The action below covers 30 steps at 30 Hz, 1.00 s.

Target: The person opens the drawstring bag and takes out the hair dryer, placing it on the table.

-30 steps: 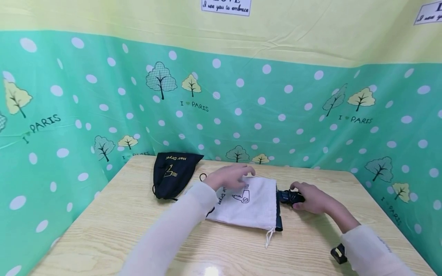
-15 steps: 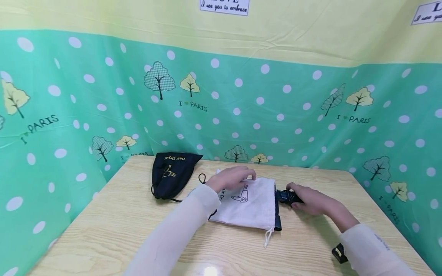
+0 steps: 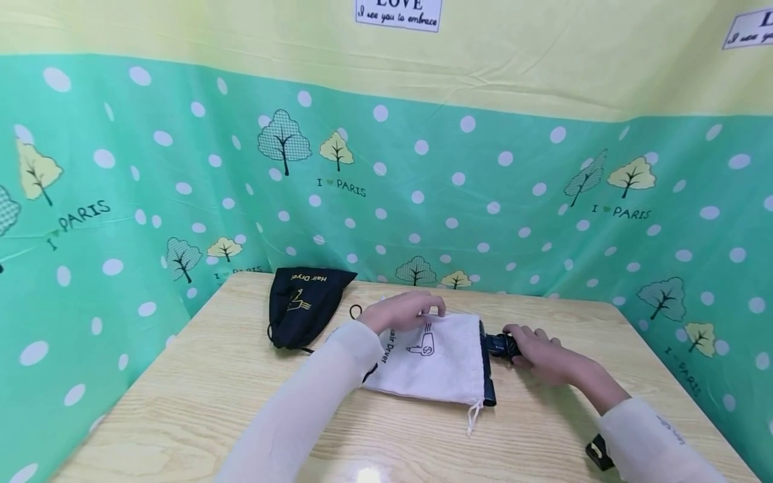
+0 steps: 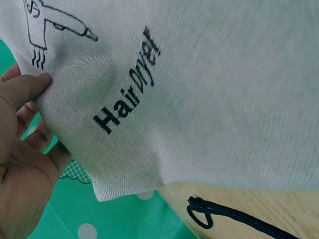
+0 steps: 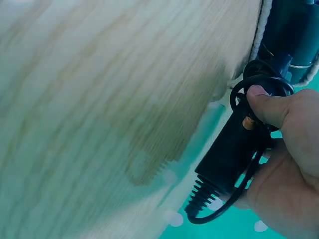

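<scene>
A white drawstring bag (image 3: 449,362) printed "Hair Dryer" lies on the table, its mouth facing right. From that mouth protrude the dark body (image 3: 488,384) of a hair dryer and its black handle (image 5: 227,149), with the cord (image 5: 239,186) wound round it. My left hand (image 3: 404,312) pinches the far edge of the bag, thumb on the printed face and fingers behind, as the left wrist view shows. Gripping the handle and cord, my right hand (image 3: 543,352) has its thumb pressed on the cord loops. The rest of the dryer is hidden inside the bag.
A black drawstring bag (image 3: 304,305) printed "Hair Dryer" lies at the table's back left, its cord (image 4: 239,214) reaching near the white bag. A small black object (image 3: 598,453) sits partly hidden by my right sleeve. Polka-dot curtain (image 3: 483,201) closes off the back and sides.
My right hand has moved slightly left, closer to the bag's mouth, and the visible stretch of handle is shorter. The left hand stays at the bag's far edge.
</scene>
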Available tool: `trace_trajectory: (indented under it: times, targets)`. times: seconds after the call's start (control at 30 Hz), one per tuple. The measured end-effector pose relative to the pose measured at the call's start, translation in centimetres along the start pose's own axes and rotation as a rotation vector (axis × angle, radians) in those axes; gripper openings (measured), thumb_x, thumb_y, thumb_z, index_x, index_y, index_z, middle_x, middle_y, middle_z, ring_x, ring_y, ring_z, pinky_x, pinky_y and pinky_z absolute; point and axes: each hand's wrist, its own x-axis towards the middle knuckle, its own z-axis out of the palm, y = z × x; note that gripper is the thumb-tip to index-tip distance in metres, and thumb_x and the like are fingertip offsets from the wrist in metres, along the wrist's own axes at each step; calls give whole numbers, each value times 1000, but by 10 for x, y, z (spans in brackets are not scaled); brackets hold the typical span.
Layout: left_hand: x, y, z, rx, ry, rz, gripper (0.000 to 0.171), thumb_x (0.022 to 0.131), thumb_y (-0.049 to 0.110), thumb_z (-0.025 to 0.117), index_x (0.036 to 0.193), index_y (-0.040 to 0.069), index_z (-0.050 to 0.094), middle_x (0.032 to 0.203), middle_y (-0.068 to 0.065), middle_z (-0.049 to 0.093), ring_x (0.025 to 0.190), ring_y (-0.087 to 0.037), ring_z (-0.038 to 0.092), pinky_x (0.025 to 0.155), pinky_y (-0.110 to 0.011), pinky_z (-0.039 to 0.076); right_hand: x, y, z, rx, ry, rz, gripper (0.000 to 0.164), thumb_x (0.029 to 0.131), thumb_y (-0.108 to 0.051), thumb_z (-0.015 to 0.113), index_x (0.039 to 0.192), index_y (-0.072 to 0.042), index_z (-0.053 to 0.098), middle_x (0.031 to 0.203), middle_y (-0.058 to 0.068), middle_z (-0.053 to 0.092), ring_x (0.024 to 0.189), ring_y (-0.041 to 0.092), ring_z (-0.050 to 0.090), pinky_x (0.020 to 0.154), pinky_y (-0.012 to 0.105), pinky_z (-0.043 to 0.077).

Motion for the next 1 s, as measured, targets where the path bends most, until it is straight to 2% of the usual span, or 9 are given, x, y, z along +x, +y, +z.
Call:
trace_trajectory:
  times: [0.1,0.27,0.7,1.0]
  targets:
    - [0,-3,-1,-21,-10,1,27,104,12,58,127,24,64,119,6,63,99,-11,58,89,-26,49,-1,1,-1,17,5,1,52,104,-10,57,148,-3,32,139,30,49,123,54,47,91,77,35]
    - [-3,-4,-6,-38,-30,3,25,104,12,58,126,23,64,115,4,63,96,-11,57,85,-26,48,-1,3,-2,19,21,-12,49,104,-10,55,148,-4,33,138,28,51,119,49,49,90,75,36]
    - [-12,-8,-9,-71,-43,-16,29,102,8,60,127,22,63,115,1,62,98,-13,57,88,-28,48,-2,7,1,32,29,-7,46,104,-10,55,146,-5,36,134,25,54,115,45,50,88,74,37]
    - [-14,-8,-11,-79,-76,-50,29,102,8,60,126,23,63,113,0,61,97,-15,56,87,-28,48,-5,5,-1,33,28,-4,50,104,-11,55,148,-4,34,139,29,50,121,53,47,90,78,34]
